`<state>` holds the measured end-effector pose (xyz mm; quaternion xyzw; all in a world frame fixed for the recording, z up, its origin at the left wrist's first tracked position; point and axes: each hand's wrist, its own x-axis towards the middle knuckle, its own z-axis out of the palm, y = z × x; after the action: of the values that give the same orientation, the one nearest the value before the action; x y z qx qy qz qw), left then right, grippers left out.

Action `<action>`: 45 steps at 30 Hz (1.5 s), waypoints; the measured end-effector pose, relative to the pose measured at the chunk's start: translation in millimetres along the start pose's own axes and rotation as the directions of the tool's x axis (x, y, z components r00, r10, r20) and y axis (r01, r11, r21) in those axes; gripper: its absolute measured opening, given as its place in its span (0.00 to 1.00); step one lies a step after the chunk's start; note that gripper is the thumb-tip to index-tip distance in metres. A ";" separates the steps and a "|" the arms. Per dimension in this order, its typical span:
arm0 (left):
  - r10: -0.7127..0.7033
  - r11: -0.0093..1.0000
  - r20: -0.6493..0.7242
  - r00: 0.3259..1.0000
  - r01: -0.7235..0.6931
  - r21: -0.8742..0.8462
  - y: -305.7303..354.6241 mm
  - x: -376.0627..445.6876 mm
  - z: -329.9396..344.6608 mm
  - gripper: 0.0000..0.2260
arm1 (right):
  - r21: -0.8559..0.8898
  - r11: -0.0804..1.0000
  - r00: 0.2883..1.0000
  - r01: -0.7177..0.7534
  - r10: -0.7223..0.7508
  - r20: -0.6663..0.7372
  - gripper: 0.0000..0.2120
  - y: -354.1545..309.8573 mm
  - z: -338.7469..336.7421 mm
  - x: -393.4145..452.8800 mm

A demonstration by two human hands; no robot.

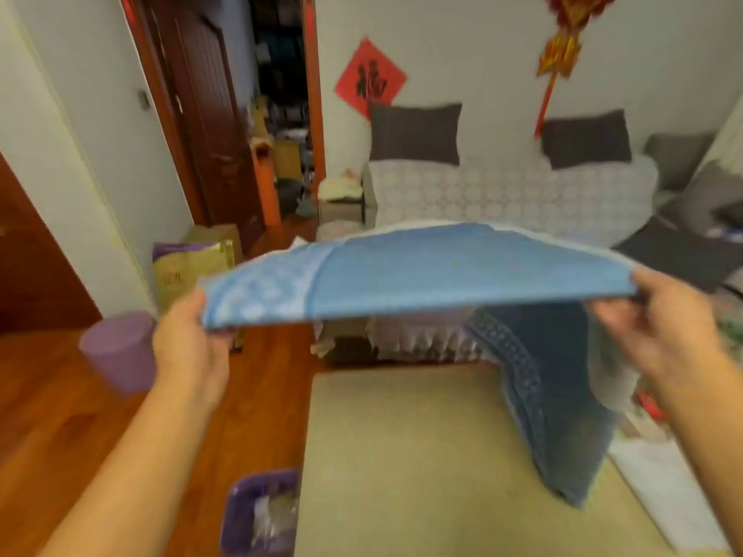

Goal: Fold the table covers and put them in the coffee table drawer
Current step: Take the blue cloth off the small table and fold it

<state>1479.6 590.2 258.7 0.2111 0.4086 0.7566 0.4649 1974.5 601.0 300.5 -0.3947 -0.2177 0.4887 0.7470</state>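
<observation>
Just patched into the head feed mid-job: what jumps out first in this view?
The blue table cover dominates, stretched across the middle of the view between the left hand and the right hand, with a darker patterned part drooping down on the right toward the beige tabletop. Behind it sits a sofa with dark cushions against the far wall, and a red paper square hangs above it.
</observation>
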 end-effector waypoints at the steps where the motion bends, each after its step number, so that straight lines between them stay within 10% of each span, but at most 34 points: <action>1: -0.090 0.989 -0.103 0.991 0.101 0.107 -34.2 -16.9 -42.1 0.17 | -0.088 0.996 0.988 -0.018 0.004 -0.154 0.10 39.5 -29.0 -19.8; 6: -0.387 0.653 -0.356 0.850 0.526 0.545 -144.9 -98.6 -185.1 0.09 | -0.325 0.909 0.810 -0.262 0.024 -0.586 0.06 176.3 -139.0 -105.0; 10: -0.551 0.309 -0.474 0.687 0.695 0.649 -205.9 -121.8 -261.6 0.08 | -0.102 0.820 0.715 -0.563 0.422 -0.557 0.09 242.9 -204.2 -128.1; 12: -0.588 0.148 -0.496 0.639 0.688 0.711 -232.7 -125.6 -288.4 0.07 | 0.060 0.748 0.636 -0.661 0.600 -0.484 0.29 283.9 -272.8 -117.6; 15: -0.603 0.050 -0.571 0.558 0.740 0.670 -253.7 -143.0 -299.5 0.05 | 0.109 0.723 0.650 -0.682 0.668 -0.363 0.27 316.8 -310.1 -116.1; 19: -0.668 -0.053 -0.624 0.405 0.810 0.583 -265.0 -179.8 -313.4 0.10 | -0.014 0.546 0.392 -0.838 0.584 -0.710 0.28 321.5 -306.0 -135.9; 21: -0.712 -0.017 -0.571 0.408 0.803 0.596 -256.7 -191.9 -307.0 0.11 | -0.356 0.313 0.464 -0.880 0.415 -0.783 0.22 327.8 -303.0 -144.6; 24: -0.787 0.157 -0.409 0.462 0.791 0.591 -240.2 -197.7 -275.7 0.06 | -0.744 -0.131 0.694 -0.655 0.283 -0.662 0.24 337.3 -250.9 -157.1; 26: -0.831 0.268 -0.302 0.468 0.812 0.519 -234.5 -196.8 -247.9 0.06 | -0.895 -0.136 0.751 -0.426 0.498 -0.433 0.33 332.4 -187.4 -179.9; 30: -0.852 0.438 -0.159 0.499 0.846 0.305 -227.2 -174.7 -183.4 0.09 | -0.985 0.136 0.268 0.103 0.950 0.159 0.48 353.9 -94.9 -218.2; 34: -0.842 0.441 -0.124 0.524 0.803 0.401 -211.0 -148.8 -157.3 0.09 | -0.897 0.031 0.695 0.441 0.621 0.363 0.23 367.3 -72.8 -217.9; 36: -0.835 0.382 -0.205 0.510 0.807 0.450 -213.7 -139.2 -167.1 0.13 | -0.861 -0.016 0.732 0.508 0.535 0.422 0.17 360.1 -76.0 -214.0; 40: -0.905 0.216 -0.309 0.293 0.941 0.260 -239.6 -113.2 -211.4 0.30 | -0.859 0.007 0.446 0.512 0.852 0.273 0.26 360.5 -90.2 -237.9; 45: -0.790 -0.019 -0.537 0.295 0.864 0.502 -292.3 -100.0 -282.8 0.12 | -0.924 0.024 0.093 0.382 0.994 0.064 0.21 401.0 -95.7 -246.7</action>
<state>1485.0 451.7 -136.6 0.0558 0.7338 0.1003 0.6696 1713.2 426.9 -63.1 -0.4169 -0.6743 0.5706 -0.2145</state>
